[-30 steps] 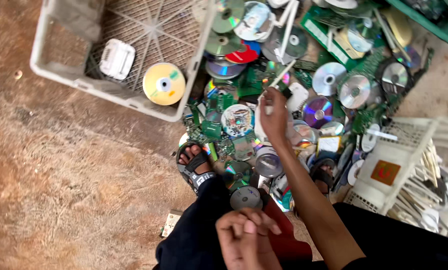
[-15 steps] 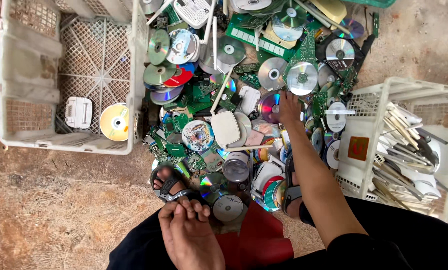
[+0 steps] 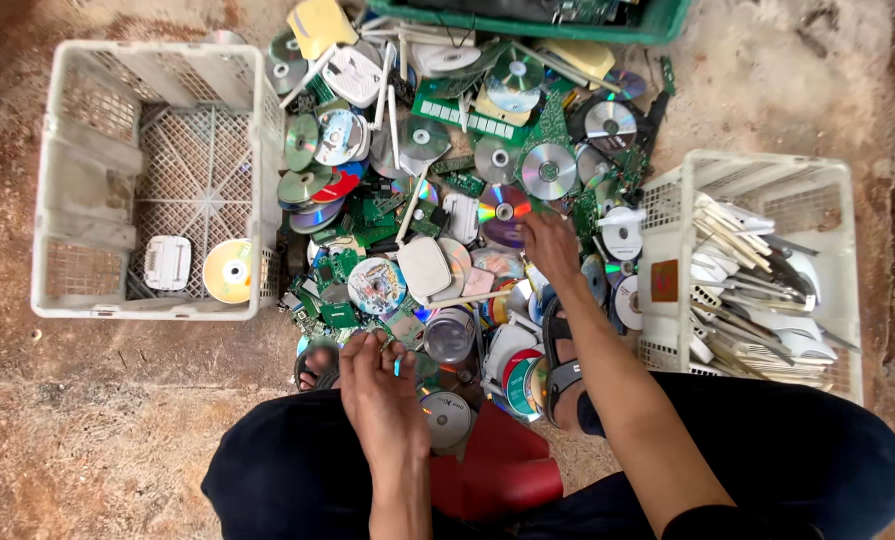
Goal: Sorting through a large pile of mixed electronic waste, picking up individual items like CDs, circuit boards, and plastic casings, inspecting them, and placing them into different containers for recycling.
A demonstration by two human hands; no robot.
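I squat over a heap of shiny discs (image 3: 549, 170), green circuit boards (image 3: 340, 268) and white plastic casings (image 3: 425, 266) on dirt ground. My right hand (image 3: 553, 245) reaches into the middle of the heap. Its fingertips rest beside a rainbow-sheened disc (image 3: 505, 204), and I see nothing gripped in it. Nearer me, my left hand (image 3: 380, 385) points down at the heap's near edge, fingers bunched over small bits by my sandalled left foot (image 3: 318, 365). Whether those fingers hold anything is hidden.
A white slatted crate (image 3: 266, 170) at the left holds a yellow disc (image 3: 230, 270) and a small white box (image 3: 168, 262). On the right, a white basket (image 3: 833, 240) is packed with white sticks (image 3: 748, 290). A green crate (image 3: 673, 25) borders the top. A red sheet (image 3: 503, 462) lies between my knees.
The view has swung so the left crate and right basket both show fully. My left hand went forward from my lap to the heap's edge. My right hand shifted among the discs.
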